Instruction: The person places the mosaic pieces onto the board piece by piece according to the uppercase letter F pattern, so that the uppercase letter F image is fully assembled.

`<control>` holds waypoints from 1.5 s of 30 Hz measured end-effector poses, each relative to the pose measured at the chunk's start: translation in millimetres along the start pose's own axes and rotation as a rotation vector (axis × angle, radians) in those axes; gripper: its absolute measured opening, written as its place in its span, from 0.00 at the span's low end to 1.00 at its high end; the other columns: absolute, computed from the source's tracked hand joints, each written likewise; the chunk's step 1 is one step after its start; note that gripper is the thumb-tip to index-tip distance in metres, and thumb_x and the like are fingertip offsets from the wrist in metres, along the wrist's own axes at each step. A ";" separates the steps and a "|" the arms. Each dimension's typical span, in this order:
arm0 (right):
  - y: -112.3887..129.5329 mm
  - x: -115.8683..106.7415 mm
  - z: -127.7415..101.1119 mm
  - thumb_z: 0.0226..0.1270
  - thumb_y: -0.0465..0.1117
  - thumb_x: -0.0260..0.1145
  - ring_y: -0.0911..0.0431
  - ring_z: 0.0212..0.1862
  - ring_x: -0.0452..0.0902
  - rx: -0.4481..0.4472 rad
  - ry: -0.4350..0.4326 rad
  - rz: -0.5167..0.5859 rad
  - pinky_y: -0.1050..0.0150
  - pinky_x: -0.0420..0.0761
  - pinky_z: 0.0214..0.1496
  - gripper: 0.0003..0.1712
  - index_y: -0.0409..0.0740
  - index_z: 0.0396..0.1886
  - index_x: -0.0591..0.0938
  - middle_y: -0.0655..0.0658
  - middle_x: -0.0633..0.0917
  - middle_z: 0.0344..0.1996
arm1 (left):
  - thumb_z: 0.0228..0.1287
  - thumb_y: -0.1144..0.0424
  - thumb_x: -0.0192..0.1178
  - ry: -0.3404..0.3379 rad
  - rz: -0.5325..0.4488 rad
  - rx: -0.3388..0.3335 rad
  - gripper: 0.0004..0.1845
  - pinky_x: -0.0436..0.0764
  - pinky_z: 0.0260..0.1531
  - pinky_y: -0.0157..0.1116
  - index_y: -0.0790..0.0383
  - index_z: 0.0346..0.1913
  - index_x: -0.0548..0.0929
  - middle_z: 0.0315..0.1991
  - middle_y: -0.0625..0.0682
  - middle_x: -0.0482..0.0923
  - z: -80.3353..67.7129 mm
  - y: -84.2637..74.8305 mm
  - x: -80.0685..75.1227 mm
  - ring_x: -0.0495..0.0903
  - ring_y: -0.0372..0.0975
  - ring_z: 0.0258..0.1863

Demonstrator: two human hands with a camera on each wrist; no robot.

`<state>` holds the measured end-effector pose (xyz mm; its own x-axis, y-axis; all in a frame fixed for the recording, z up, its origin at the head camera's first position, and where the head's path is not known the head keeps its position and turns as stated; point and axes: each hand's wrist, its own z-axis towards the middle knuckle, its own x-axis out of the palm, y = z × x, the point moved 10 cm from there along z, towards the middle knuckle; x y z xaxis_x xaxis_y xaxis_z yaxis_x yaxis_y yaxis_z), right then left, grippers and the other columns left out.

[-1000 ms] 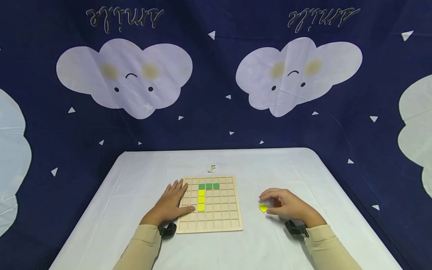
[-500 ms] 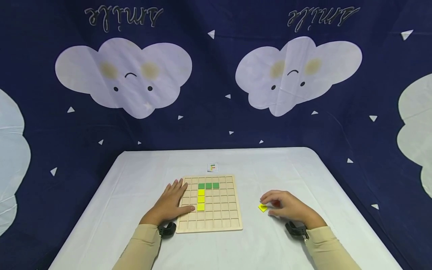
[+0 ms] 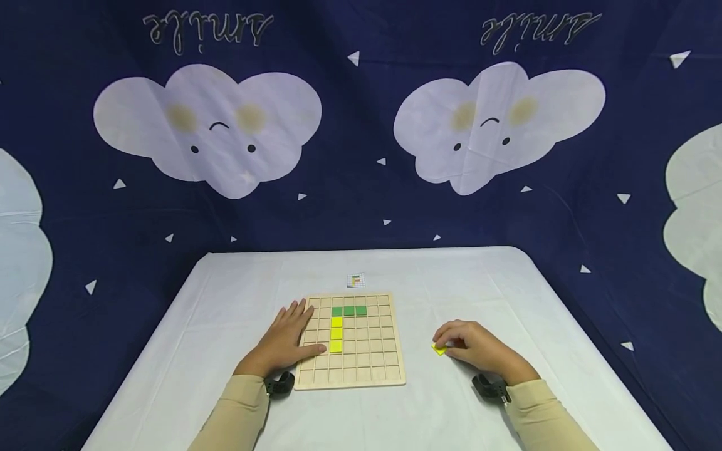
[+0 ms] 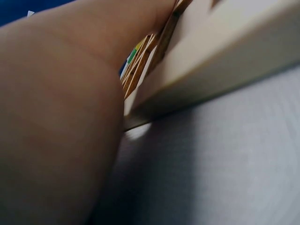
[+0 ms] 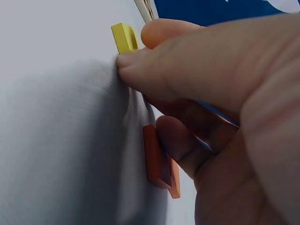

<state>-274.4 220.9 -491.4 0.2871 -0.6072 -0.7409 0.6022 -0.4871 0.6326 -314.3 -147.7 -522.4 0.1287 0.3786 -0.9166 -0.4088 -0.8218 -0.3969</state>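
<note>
My right hand [image 3: 476, 346] is to the right of the board, thumb and index finger pinching a small square yellow tile [image 5: 123, 38] on the white cloth. Under the curled fingers, in the right wrist view, lie orange tiles [image 5: 154, 159], which the hand hides from the head view. My left hand [image 3: 284, 341] rests with spread fingers on the left edge of a wooden grid board [image 3: 372, 373]. Set in the board are a row of green tiles [image 3: 349, 311] and, below its left end, a column of yellow tiles [image 3: 336, 333].
A small printed card [image 3: 356, 280] with a coloured grid pattern lies behind the board. White cloth [image 3: 225, 300] covers the table. At the back hangs a dark blue curtain [image 3: 361, 125] with clouds.
The right hand's fingers have come down and closed on the yellow tile, after hovering open around it. Orange pieces seen under that hand are now covered. The left hand has stayed still.
</note>
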 end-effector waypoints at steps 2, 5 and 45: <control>1.3 -0.3 0.4 0.63 0.23 0.75 0.56 0.51 0.84 -0.020 -0.011 -0.009 0.62 0.86 0.49 0.16 0.46 0.44 0.92 0.52 0.88 0.49 | 0.63 0.26 0.62 0.001 0.002 0.000 0.59 0.41 0.79 0.54 0.69 0.82 0.60 0.83 0.65 0.48 -0.1 0.0 0.2 0.43 0.56 0.82; 3.2 -0.2 0.8 0.62 0.22 0.74 0.56 0.50 0.84 -0.047 -0.023 -0.013 0.62 0.86 0.49 0.16 0.45 0.42 0.92 0.51 0.88 0.48 | 0.63 0.26 0.62 0.000 0.003 -0.001 0.59 0.41 0.79 0.54 0.69 0.82 0.60 0.83 0.65 0.49 -0.3 0.0 0.5 0.43 0.56 0.82; 19.4 15.5 26.8 0.68 0.29 0.75 0.57 0.52 0.83 -0.065 -0.052 -0.073 0.58 0.84 0.55 0.10 0.47 0.43 0.91 0.54 0.87 0.48 | 0.62 0.24 0.61 -0.001 0.005 -0.011 0.60 0.40 0.79 0.54 0.67 0.82 0.60 0.83 0.64 0.48 0.6 2.2 2.2 0.42 0.55 0.82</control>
<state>-278.2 185.2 -484.5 0.2026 -0.6038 -0.7709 0.6676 -0.4908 0.5599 -315.5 -148.4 -525.3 0.1262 0.3747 -0.9185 -0.3994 -0.8283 -0.3929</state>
